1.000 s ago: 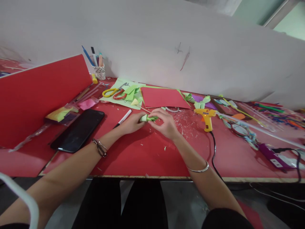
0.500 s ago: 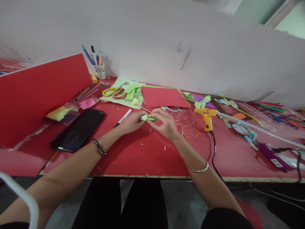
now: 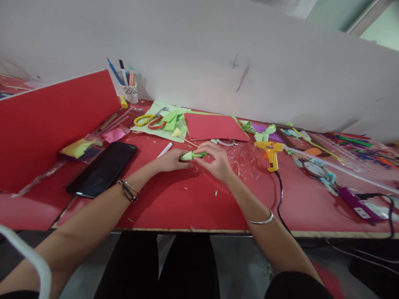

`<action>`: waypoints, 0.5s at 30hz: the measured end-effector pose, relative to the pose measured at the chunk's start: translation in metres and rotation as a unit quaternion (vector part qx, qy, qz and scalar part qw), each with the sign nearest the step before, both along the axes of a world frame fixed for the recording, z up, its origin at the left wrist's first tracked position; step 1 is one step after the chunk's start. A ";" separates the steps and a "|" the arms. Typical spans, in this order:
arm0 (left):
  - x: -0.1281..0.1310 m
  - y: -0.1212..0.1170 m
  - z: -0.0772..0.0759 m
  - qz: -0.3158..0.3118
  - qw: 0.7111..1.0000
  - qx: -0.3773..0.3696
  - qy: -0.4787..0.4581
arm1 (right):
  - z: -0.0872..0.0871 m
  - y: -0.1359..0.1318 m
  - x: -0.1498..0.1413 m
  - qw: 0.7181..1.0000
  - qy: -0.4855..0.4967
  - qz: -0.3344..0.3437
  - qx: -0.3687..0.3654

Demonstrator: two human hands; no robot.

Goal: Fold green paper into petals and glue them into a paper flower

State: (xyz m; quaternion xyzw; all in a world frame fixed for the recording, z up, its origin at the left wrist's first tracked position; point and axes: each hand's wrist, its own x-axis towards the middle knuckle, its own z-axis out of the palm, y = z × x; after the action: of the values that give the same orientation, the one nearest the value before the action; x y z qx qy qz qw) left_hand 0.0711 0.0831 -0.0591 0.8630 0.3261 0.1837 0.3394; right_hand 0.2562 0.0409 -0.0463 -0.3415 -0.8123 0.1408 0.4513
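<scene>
Between my hands is a rolled piece of light green paper (image 3: pixel 187 156), paler at its left end and darker green towards the right. My right hand (image 3: pixel 216 161) pinches its right part between thumb and fingers. My left hand (image 3: pixel 171 160) is curled around the left end, its thumb below and the other fingers partly hidden. Just behind the paper, a thin stick (image 3: pixel 190 143) with a pale yellow tip slants up to the left; whether a hand touches it I cannot tell. A white marker (image 3: pixel 164 150) lies partly behind my left hand.
A black phone (image 3: pixel 102 169) lies at left. Scissors (image 3: pixel 149 121), green scraps (image 3: pixel 171 120) and red paper sheets (image 3: pixel 216 127) are at the back. To the right are a yellow glue gun (image 3: pixel 271 155) with its cord and a purple power strip (image 3: pixel 358 203).
My left hand has shifted slightly left and its fingers have loosened somewhat, showing more of the paper's pale end and covering the marker's dark end. My right hand has barely moved.
</scene>
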 end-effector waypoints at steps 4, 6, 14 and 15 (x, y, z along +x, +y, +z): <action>-0.001 0.001 -0.002 -0.012 1.000 -0.021 0.003 | -0.001 -0.001 -0.001 1.000 -0.006 0.018 -0.005; 0.000 0.000 -0.002 -0.001 1.000 -0.012 -0.002 | -0.001 -0.001 -0.002 1.000 -0.009 0.016 -0.002; 0.004 -0.003 -0.003 0.051 0.998 0.041 -0.018 | -0.002 0.001 -0.001 1.000 -0.007 -0.001 -0.002; 0.004 -0.004 -0.003 0.056 0.997 0.046 -0.018 | -0.002 0.001 -0.001 1.000 -0.006 -0.002 -0.005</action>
State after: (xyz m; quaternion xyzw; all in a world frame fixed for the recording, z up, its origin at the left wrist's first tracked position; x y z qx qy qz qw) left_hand 0.0755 0.0793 -0.0625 0.8545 0.3594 0.2328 0.2941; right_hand 0.2552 0.0423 -0.0487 -0.3462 -0.8138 0.1413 0.4449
